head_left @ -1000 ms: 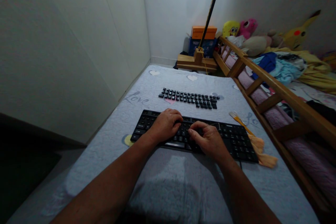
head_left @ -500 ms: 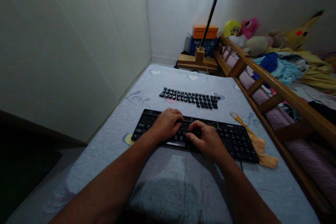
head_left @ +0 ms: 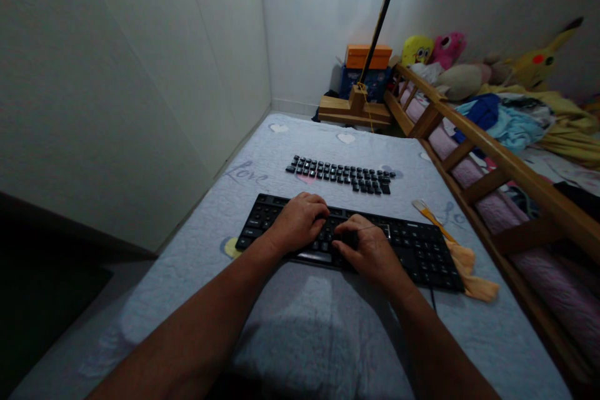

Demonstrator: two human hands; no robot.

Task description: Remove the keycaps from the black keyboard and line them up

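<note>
keyboard (head_left: 319,256) lies across the quilted cover (head_left: 300,309), open room along its near edge, loose keycaps (head_left: 338,172) beyond the far one. left hand (head_left: 300,217) curls palm-down on it; right hand (head_left: 368,247) bends in, thumb below forefinger; whether either's fingers pinch anything, i can't tell.

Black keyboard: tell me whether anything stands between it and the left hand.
Nothing visible does: the left hand lies over the left half of the keyboard. The loose keycaps sit beyond its far edge.
</note>
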